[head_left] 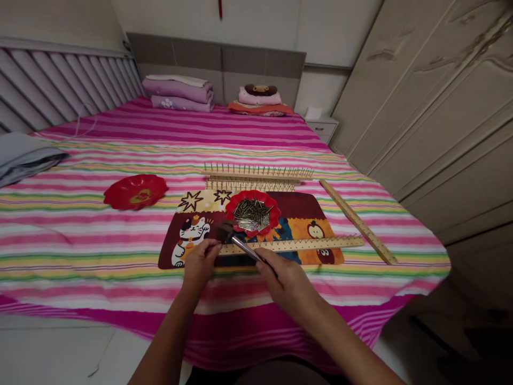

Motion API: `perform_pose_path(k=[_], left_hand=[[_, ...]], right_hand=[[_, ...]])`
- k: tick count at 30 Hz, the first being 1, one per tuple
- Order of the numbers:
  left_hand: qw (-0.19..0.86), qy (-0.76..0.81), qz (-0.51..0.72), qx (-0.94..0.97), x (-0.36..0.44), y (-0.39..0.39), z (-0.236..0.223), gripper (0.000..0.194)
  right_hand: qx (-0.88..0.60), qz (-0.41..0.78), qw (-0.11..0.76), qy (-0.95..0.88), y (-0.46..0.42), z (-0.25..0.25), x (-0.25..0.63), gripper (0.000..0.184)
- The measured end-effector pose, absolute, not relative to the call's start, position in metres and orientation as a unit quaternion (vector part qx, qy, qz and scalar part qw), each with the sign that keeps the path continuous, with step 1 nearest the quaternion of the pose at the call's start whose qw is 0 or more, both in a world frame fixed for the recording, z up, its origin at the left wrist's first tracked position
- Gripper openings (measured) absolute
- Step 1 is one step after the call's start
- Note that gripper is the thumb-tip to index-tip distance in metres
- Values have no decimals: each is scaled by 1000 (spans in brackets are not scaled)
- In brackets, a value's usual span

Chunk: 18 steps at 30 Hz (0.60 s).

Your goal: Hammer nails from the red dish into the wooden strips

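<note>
My right hand (289,279) is wrapped round the handle of a hammer (245,247), whose dark head is over the left end of a wooden strip (298,245). At that same end, my left hand (200,262) is pinched close beside the hammer head; what its fingertips hold is too small to make out. Nails stand up along the strip's right part. The strip lies on a colourful mat (288,202) with a cat picture. Just beyond the hammer, a red scalloped dish (276,214) holds a heap of nails (252,211).
Wooden strips with upright nails (256,174) lie behind the mat. Another wooden strip (356,220) rests at the right. A second red dish (135,192) is at the left on the striped bedspread (100,240). Folded bedding (180,93) stands at the far end.
</note>
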<state>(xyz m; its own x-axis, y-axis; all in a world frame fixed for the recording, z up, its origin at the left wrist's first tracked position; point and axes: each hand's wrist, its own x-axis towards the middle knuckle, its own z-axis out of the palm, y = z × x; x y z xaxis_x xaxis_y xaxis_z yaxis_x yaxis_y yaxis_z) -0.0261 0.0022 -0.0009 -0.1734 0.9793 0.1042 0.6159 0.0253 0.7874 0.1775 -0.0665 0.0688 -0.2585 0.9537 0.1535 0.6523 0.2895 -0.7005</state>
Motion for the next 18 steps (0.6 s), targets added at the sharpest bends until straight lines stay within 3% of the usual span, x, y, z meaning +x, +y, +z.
perform_pose_path(k=[5,12,18], left_hand=[[239,670,361,603,-26,2,-4,17],[243,669,362,602,-25,2,0,15],[232,665,389,594,-29,4,13,22]], right_hand=[[-570,179,191,-779,-56,68,164,29],[-547,345,284,-708,-108,57,207,33],[-622,399,245,-628,-156,-10,267,34]])
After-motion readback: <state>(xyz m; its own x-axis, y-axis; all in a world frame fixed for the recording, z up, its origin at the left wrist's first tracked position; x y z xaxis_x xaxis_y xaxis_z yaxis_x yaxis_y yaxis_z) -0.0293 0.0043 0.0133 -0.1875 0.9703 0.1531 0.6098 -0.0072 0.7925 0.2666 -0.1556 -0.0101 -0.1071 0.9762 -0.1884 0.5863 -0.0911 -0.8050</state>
